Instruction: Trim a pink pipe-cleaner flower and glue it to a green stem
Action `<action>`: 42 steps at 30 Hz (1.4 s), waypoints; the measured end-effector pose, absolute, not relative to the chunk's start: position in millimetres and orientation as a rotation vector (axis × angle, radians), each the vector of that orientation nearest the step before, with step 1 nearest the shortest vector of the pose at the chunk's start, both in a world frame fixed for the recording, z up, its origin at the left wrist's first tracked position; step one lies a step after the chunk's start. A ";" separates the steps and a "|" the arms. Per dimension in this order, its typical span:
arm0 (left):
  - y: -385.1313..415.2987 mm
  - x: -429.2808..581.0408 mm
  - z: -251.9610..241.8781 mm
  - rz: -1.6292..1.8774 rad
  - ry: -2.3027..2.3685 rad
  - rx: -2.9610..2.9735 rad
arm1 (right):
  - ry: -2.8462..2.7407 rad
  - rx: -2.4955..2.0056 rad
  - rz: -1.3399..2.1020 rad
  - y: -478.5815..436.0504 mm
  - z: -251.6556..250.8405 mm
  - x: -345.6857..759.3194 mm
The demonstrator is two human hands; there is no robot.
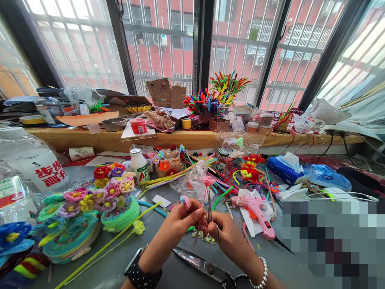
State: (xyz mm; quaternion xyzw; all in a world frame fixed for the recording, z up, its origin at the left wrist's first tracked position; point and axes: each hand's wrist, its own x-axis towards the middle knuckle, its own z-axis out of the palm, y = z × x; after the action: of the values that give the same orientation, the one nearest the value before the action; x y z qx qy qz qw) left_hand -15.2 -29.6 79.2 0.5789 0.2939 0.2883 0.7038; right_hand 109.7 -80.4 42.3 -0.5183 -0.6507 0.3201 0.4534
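Observation:
Both my hands meet over the grey table, low in the middle of the head view. My left hand (179,222) pinches the thin stem of a pink pipe-cleaner flower (207,181) that stands upright between the hands. My right hand (224,235) is closed on the same stem lower down, fingertips touching the left hand's. A black watch sits on my left wrist and a bead bracelet on my right. Small yellow-green scraps (201,236) lie under the hands. Scissors (204,265) lie flat just in front of my wrists.
A pink glue gun (258,212) rests right of my hands. Finished pipe-cleaner flowers on yarn coasters (114,196) crowd the left. Loose pipe cleaners (180,170), a small white bottle (139,163), a tissue pack (284,168) and a wooden shelf (180,138) lie behind.

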 end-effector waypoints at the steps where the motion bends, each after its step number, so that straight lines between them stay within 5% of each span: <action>1: -29.6 -15.0 79.4 0.635 0.649 1.286 | -1.609 -1.273 0.796 -80.4 42.2 109.7; 42: -24.9 -14.8 74.3 0.668 0.684 1.335 | -1.633 -1.173 0.906 -81.0 43.9 107.0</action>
State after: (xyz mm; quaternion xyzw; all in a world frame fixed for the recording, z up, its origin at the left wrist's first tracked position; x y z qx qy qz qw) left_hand -14.8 -24.9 74.3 0.5950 0.3048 0.2978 0.6815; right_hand 107.0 -81.0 43.9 -0.4746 -0.6607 0.3668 0.4513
